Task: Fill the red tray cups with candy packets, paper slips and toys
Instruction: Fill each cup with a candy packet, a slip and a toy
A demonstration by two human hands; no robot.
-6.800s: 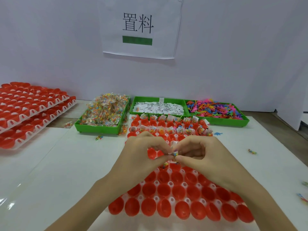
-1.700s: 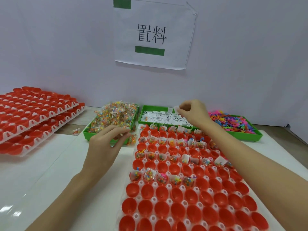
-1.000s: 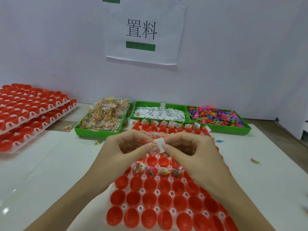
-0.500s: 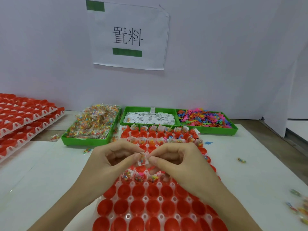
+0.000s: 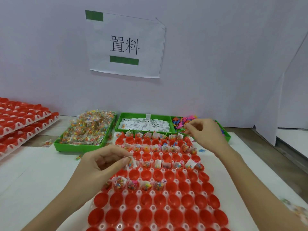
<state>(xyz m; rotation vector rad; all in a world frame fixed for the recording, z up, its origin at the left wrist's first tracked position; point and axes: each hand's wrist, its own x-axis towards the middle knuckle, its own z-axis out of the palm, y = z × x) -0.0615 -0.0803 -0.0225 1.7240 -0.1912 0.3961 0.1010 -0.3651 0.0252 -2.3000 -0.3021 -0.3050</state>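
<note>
Over the red tray (image 5: 166,212), left hand (image 5: 101,162) pinching clear candy packet (image 5: 131,162), right hand (image 5: 205,132) curled, contents unclear

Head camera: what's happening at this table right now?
A person is filling a red cup tray. The left hand pinches a candy packet with a paper slip over the tray's left edge. The right hand reaches into the green bin of toys. The far rows are partly filled; the near cups are empty.
</note>
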